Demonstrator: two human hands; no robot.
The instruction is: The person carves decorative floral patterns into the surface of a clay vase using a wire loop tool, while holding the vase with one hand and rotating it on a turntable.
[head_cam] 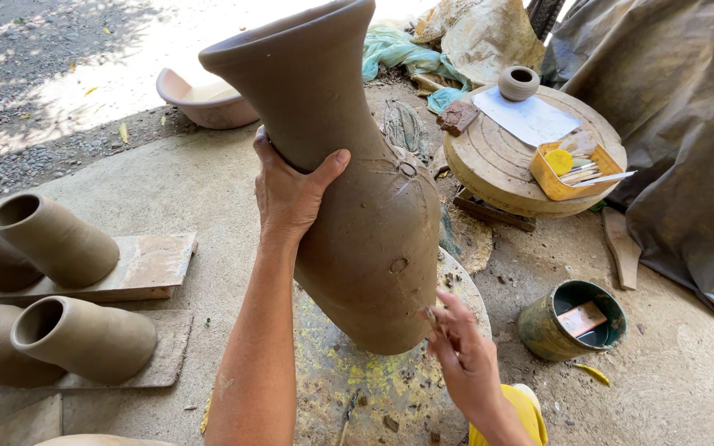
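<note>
Tall brown unfired clay vase (pixel 349 182) tilts, mouth up-left, base on the paint-flecked round wheel (pixel 398 388). Left hand (pixel 291 194) grip clasps its neck. Right hand (pixel 460 343), fingers pinched narrow, touches the lower wall, nearer the base.

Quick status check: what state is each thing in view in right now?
Tall clay vase: tilted, base on the wheel, unfired.
Left hand: gripping the vase neck.
Right hand: fingertips at the vase's lower side.
Wheel: paint-stained, clay scraps on it.
Green bucket: upright, open.
Yellow tool box: open, tools inside.
Small pot: upright on the round board.
Clay cylinders: lying on boards.
</note>
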